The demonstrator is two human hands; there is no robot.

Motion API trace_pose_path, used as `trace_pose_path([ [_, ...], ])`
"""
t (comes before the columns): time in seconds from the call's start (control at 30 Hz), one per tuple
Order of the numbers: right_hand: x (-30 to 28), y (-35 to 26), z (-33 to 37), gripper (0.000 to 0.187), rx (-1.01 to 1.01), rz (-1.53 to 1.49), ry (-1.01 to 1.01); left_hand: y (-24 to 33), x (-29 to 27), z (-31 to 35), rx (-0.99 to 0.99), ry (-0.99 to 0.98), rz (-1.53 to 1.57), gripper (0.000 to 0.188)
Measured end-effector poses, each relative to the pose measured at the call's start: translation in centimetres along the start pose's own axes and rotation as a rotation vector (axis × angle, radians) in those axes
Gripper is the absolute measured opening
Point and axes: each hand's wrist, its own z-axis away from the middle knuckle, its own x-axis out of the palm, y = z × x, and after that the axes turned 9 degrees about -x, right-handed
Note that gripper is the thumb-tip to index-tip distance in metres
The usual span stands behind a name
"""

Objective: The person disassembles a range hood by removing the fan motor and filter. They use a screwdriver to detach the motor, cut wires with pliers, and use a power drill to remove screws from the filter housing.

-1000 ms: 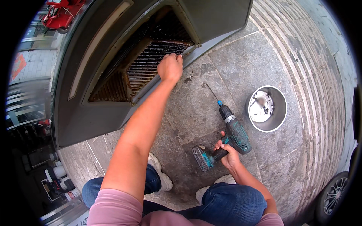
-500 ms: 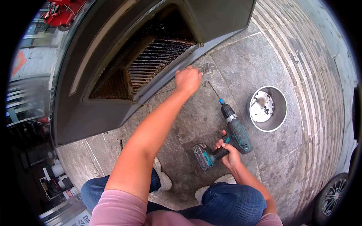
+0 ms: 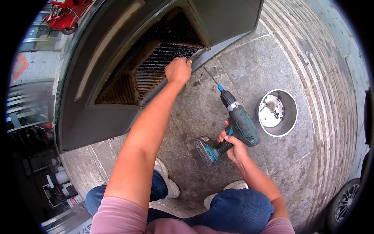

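Observation:
A dark grey range hood (image 3: 156, 111) stands on its edge ahead of me, its ribbed inner grille (image 3: 167, 60) coated in brown grease. My left hand (image 3: 179, 71) is closed at the hood's near edge, in front of the grille; whatever its fingers hold is hidden. In my right hand (image 3: 234, 149) is a black and teal cordless drill (image 3: 242, 124), gripped by the handle. The long thin bit in its blue-collared chuck points at the hood's edge, its tip a short way right of my left hand.
A round metal bowl (image 3: 291, 113) with dark bits inside stands right of the drill on the stained stone paving (image 3: 249, 66). Ridged paving strips (image 3: 300, 58) run along the right. A car wheel (image 3: 346, 202) is at lower right. A red vehicle (image 3: 64, 17) shows at upper left.
My left hand has moved left and up from over the paving to the hood's edge. The drill has moved up and slightly left, bringing its bit tip nearer the hood.

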Motion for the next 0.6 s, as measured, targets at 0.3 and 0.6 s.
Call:
trace_pose_path([
  [0.3,1.6,-0.3,-3.6,0.057,-0.014,0.051,-0.010,0.1,0.1,-0.8,0.077,-0.105,-0.126,0.028],
  [0.6,1.4,-0.2,-4.5,0.059,0.000,0.059,0.005,-0.2,0.4,-1.0,0.181,-0.033,-0.147,0.026],
])
